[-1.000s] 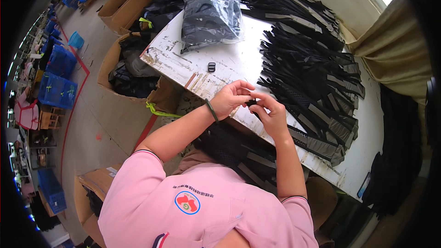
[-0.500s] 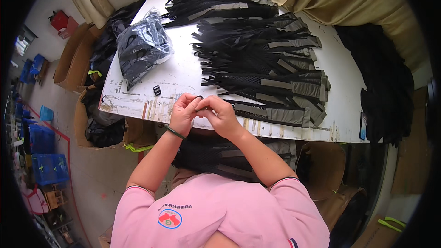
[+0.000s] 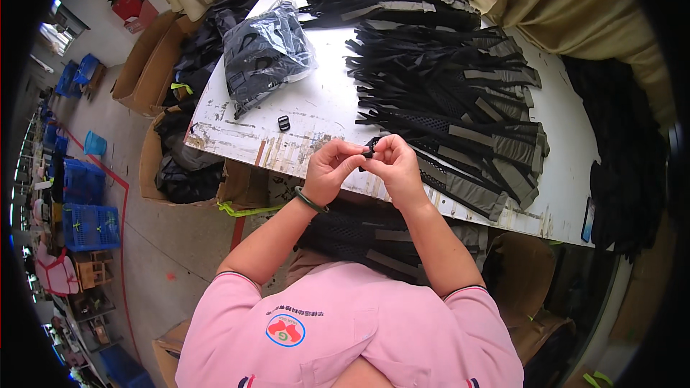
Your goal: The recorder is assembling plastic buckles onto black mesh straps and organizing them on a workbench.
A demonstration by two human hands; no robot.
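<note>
My left hand (image 3: 332, 170) and my right hand (image 3: 399, 172) meet above the table's near edge. Both pinch a small black piece (image 3: 369, 151), perhaps a strap end; fingertips hide most of it, so its exact kind is unclear. Just right of my right hand lies a black mesh strip with a grey band (image 3: 467, 190), the nearest of a pile of black and grey mesh straps (image 3: 431, 75). On the white tabletop left of my hands sits a loose black slide buckle (image 3: 284, 123). Behind it rests a clear plastic bag (image 3: 266, 57) full of black parts.
The white table (image 3: 323, 86) has a worn near edge. More black strips (image 3: 392, 0) lie at its far end. Cardboard boxes (image 3: 147, 65) with black goods stand left. A phone (image 3: 589, 219) is at the right edge, beside black fabric (image 3: 622, 151). Black mesh (image 3: 345, 237) lies below my forearms.
The whole view has shifted, with the table now further right. My fingertips have changed their hold on the small black piece. The slide buckle and the bag stay on the table.
</note>
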